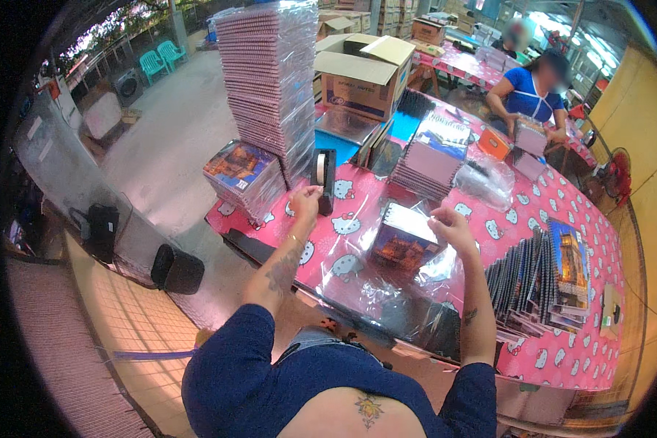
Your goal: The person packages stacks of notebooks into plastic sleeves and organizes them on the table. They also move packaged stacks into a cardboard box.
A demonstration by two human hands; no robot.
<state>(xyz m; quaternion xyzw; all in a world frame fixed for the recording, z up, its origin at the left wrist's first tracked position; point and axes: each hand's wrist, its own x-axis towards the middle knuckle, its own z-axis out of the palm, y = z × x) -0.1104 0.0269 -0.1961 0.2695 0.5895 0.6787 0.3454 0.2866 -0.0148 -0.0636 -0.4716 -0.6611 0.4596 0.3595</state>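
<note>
My left hand is at the near end of a black tape dispenser, its fingertips pinched together. Whatever lies between them is too small to make out. A small stack of spiral notebooks with a dark, lit-building cover rests in front of me on clear plastic film, which spreads around it. At the stack's upper right corner is my right hand, fingers bent and drawn together. I cannot make out what they hold, if anything.
A tall wrapped notebook pile and a shorter one stand at left. Behind are an open carton and more notebooks. Black-spiral notebooks lean at right on the pink tablecloth. A person in blue handles notebooks across the table.
</note>
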